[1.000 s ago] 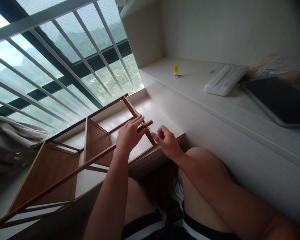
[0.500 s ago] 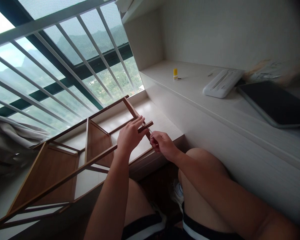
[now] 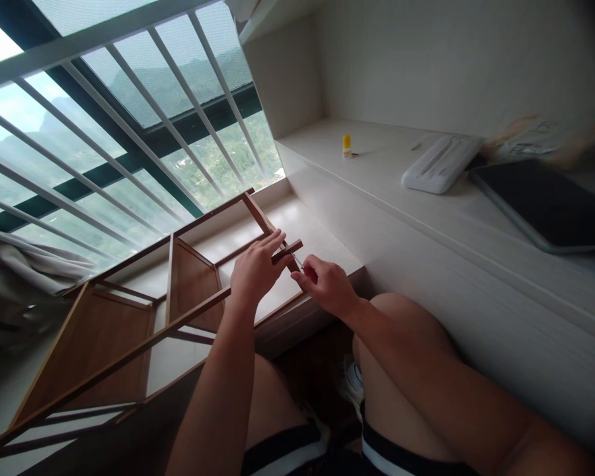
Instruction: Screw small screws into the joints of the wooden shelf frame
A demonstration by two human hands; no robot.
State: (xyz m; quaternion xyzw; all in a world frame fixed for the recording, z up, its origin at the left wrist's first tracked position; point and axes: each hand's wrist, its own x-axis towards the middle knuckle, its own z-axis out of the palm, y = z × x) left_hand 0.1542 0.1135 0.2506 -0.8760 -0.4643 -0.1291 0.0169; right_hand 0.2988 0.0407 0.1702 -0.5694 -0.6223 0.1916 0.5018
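Observation:
A brown wooden shelf frame (image 3: 129, 354) with slatted sides and panels lies tilted along the window ledge. My left hand (image 3: 255, 270) grips its near rail close to the right end, the thumb and fingers around the bar. Just right of it, my right hand (image 3: 322, 281) holds a thin metal tool (image 3: 298, 261), apparently a hex key, between thumb and fingers. The tool meets the end crosspiece near the rail's tip. Its far end and any fastener there are too small to make out.
To the right, a pale counter (image 3: 377, 208) carries a small yellow-capped bottle (image 3: 347, 145), a white case (image 3: 441, 165) and a dark tablet (image 3: 550, 205). A barred window (image 3: 129, 132) rises behind the ledge. A grey curtain (image 3: 20, 277) hangs at left. My knees sit below the frame.
My right hand's fingers have shifted on the tool, the thumb now reaching farther out to the left. My left hand and the frame stay nearly where they were.

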